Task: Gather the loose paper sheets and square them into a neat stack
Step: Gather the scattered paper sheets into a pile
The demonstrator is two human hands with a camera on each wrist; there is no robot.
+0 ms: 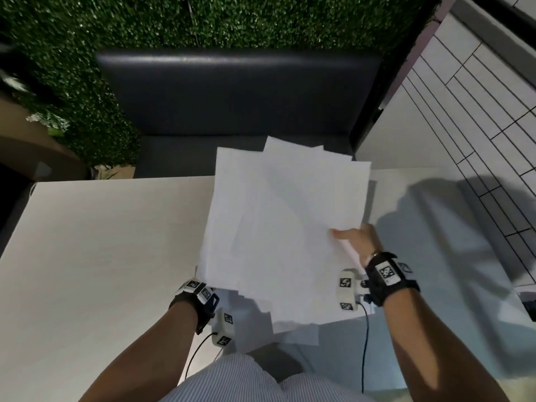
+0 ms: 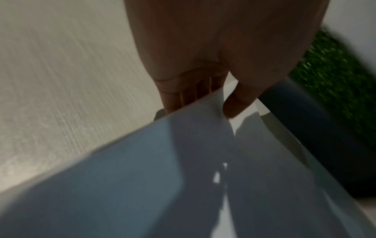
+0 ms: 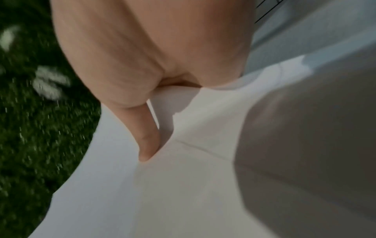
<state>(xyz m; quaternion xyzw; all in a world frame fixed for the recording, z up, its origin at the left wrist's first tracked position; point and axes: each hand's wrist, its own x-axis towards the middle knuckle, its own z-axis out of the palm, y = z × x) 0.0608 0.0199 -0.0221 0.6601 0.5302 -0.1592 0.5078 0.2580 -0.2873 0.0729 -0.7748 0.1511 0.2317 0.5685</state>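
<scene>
A loose bundle of white paper sheets [image 1: 284,221] is held up over the white table [image 1: 101,242], fanned unevenly, with corners sticking out at its far and near ends. My right hand [image 1: 356,239] grips its right edge, the thumb [image 3: 148,145] pressed on top and the fingers hidden underneath. My left hand [image 2: 203,103] pinches the near left corner, the thumb on one face of the sheets [image 2: 183,177] and the fingers on the other. In the head view the paper hides most of that hand.
A dark padded bench [image 1: 237,94] stands beyond the table's far edge, backed by a green hedge wall [image 1: 145,21]. A white tiled surface [image 1: 478,111] runs along the right. Cables hang from both wrist cameras towards my lap.
</scene>
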